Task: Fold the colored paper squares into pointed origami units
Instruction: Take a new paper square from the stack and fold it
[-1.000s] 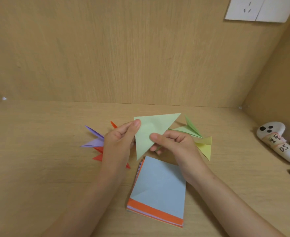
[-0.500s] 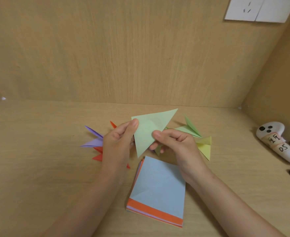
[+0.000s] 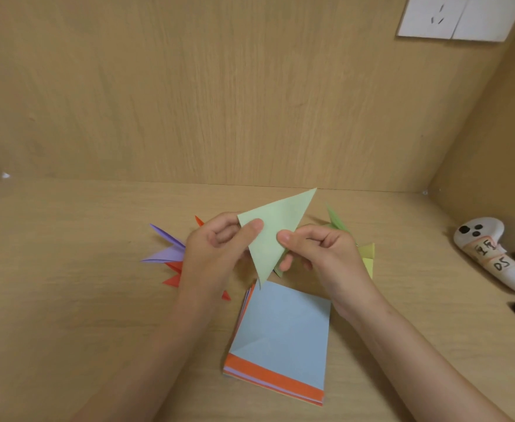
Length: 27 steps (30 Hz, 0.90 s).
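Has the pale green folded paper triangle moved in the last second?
Yes, slightly. The pale green paper triangle has tilted: its upper tip now reaches the base of the wooden back wall, and its lower tip is nearer the blue-topped paper stack.

Evenly, warmly lit; soft faint shadows on the tabletop (image 3: pixel 76 300); mildly blurred throughout; bowed by wide-angle distortion toward edges.

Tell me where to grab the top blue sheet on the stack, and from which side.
Probably its near-left corner, coming from the near side. The blue sheet lies flat, but its near edge stops short of the orange sheet beneath, leaving a step to catch, and a diagonal crease crosses that corner.
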{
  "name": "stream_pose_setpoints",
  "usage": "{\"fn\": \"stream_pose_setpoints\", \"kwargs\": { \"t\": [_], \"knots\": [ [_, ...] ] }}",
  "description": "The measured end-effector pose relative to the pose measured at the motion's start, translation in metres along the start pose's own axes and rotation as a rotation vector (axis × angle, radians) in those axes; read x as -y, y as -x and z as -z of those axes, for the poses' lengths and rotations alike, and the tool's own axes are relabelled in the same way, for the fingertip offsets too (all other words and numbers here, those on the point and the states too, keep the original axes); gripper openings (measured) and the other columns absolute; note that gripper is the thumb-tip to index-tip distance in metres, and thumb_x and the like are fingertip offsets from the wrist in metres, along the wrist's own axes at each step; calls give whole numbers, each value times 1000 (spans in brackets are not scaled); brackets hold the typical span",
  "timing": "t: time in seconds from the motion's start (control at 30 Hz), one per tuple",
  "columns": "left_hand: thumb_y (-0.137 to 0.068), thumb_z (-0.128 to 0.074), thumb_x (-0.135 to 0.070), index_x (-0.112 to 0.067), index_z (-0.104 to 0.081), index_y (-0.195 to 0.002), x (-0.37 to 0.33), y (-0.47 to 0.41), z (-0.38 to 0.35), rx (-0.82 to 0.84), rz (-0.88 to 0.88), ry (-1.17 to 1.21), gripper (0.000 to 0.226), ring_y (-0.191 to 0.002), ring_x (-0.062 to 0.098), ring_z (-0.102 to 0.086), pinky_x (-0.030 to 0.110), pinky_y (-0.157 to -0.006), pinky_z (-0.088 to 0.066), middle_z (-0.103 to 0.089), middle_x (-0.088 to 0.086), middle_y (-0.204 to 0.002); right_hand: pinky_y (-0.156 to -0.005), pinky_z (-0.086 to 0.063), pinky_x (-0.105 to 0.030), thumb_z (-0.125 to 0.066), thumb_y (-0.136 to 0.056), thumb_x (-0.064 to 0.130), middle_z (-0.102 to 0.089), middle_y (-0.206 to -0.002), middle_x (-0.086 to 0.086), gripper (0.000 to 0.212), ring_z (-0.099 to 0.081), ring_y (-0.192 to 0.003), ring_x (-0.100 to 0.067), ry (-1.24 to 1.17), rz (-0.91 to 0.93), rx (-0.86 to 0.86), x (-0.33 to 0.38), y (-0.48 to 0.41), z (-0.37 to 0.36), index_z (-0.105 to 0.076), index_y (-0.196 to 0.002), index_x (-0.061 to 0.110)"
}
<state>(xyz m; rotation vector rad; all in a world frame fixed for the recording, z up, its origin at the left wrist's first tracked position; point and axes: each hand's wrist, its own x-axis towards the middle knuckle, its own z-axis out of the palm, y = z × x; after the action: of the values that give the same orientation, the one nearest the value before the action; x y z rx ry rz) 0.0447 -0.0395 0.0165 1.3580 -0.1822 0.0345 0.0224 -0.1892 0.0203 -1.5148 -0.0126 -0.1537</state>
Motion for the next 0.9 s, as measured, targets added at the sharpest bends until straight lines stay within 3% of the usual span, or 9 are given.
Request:
{"fn": "stream_pose_setpoints", "kwargs": {
  "t": [0.13, 0.33, 0.5, 0.7, 0.9],
  "knots": [
    [-75, -76, -11, -16, -70, -75, 1, -3, 1, -7, -31, -137, 7, -69, 8, -68, 18, -63, -53, -73, -2, -74, -55, -38, -6, -68, -84, 9, -65, -54, -9, 16, -53, -46, 0, 70, 17, 85, 1, 1, 0, -68, -69, 3],
    [-76, -75, -11, -8, -69, -76, 5, -2, 2, -74, -9, -70, 7, -65, 11, -65, 19, -58, -51, -71, 6, -73, -50, -34, -17, -70, -80, 20, -67, -58, -7, 12, -50, -53, -11, 83, -44, 84, -4, -1, 0, -74, -75, 10],
    [-78, -73, -11, -6, -67, -77, 3, -3, 2, -45, 32, -39, 8, -63, 8, -63, 16, -57, -49, -69, 2, -71, -56, -39, -6, -69, -82, 10, -60, -48, -6, 10, -50, -44, -7, 48, -10, 83, -5, -2, 3, -71, -76, 2],
    [-79, -72, -10, -4, -68, -83, -1, -6, 7, 71, 57, -138, 9, -64, 5, -62, 15, -57, -47, -68, -4, -69, -75, -47, -13, -71, -81, 10, -61, -48, -4, 12, -53, -45, -12, 106, 21, 129, -8, -4, 7, -70, -76, -2],
    [-77, -75, -17, 1, -70, -74, -1, -6, 10, 156, 54, -279, 19, -61, 13, -55, 17, -53, -40, -63, 10, -67, -66, -44, -25, -72, -80, 6, -60, -47, -4, 9, -52, -43, -13, 194, 33, 168, -10, -4, 4, -71, -73, 0]
  ]
}}
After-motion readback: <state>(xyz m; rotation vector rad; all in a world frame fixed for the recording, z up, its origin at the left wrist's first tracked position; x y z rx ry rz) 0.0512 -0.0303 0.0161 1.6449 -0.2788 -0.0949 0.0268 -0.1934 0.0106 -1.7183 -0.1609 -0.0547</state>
